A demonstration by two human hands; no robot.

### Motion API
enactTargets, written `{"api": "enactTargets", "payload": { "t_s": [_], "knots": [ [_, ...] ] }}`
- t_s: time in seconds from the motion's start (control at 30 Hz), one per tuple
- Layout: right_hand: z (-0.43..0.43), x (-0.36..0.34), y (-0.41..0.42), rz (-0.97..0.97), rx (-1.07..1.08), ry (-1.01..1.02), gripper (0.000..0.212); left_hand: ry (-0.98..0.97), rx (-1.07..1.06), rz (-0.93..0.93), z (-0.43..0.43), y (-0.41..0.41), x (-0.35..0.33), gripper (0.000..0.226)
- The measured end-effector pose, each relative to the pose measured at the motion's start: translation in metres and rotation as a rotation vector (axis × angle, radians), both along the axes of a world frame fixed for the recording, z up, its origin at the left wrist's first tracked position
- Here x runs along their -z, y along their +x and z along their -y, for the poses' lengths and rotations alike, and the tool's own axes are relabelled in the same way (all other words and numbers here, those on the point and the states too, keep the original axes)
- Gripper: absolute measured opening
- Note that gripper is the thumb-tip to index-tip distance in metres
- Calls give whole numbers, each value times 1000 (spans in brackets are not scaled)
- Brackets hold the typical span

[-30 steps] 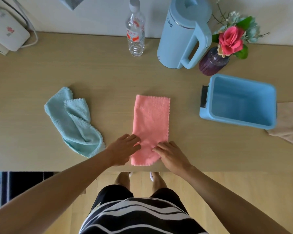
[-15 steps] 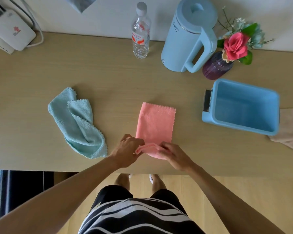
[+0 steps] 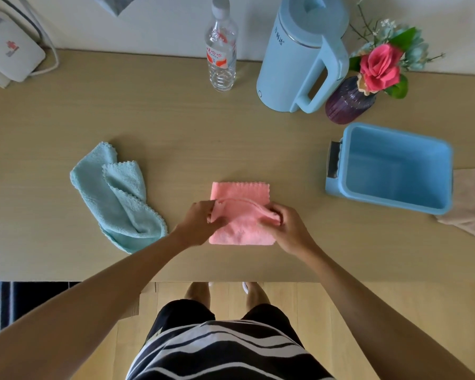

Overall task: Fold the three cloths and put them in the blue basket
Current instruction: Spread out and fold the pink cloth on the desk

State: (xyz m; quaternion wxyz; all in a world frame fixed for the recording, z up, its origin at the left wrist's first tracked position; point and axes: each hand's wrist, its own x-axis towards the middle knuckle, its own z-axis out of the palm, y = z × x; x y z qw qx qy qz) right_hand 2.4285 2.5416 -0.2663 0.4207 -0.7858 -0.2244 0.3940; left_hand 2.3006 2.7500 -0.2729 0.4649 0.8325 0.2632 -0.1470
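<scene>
A pink cloth (image 3: 240,224) lies in the middle of the table, its near end doubled over toward the far edge. My left hand (image 3: 196,223) pinches the left corner of that lifted end and my right hand (image 3: 284,224) pinches the right corner. A light blue cloth (image 3: 118,198) lies crumpled to the left. A beige cloth (image 3: 469,204) shows at the right edge, partly under the blue basket (image 3: 337,187). The basket stands at the right with nothing inside.
Along the wall stand a plastic water bottle (image 3: 221,50), a light blue kettle (image 3: 294,58) and a purple vase with a pink rose (image 3: 348,101). A white box with a cable (image 3: 10,57) sits at the far left. The table's near edge runs just below my hands.
Both hands took hold of the pink cloth's near end and carried it up and over toward the far edge, so the long strip is now about half as long.
</scene>
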Motion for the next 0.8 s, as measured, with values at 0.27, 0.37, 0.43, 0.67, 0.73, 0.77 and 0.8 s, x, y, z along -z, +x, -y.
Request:
{"api": "enactTargets", "payload": {
  "t_s": [0.27,0.37,0.43,0.67,0.73,0.77,0.8],
  "knots": [
    [-36,26,30,215,114,-122,22,37,-171,-11,-12,24,15,31],
    [-41,35,30,278,133,-171,41,202,-165,65,-10,22,17,47],
    [-42,38,27,447,140,-228,56,474,-26,159,-8,16,16,55],
    [-32,32,-10,815,-198,-190,45,682,617,140,8,6,31,77],
    [-22,39,-18,815,-264,-239,43,666,633,57,7,2,39,83],
    [-18,42,-21,808,-268,-261,43,652,634,24,6,0,42,86],
    [-16,44,-22,795,-268,-272,43,647,638,1,6,-1,43,87]
  ]
}}
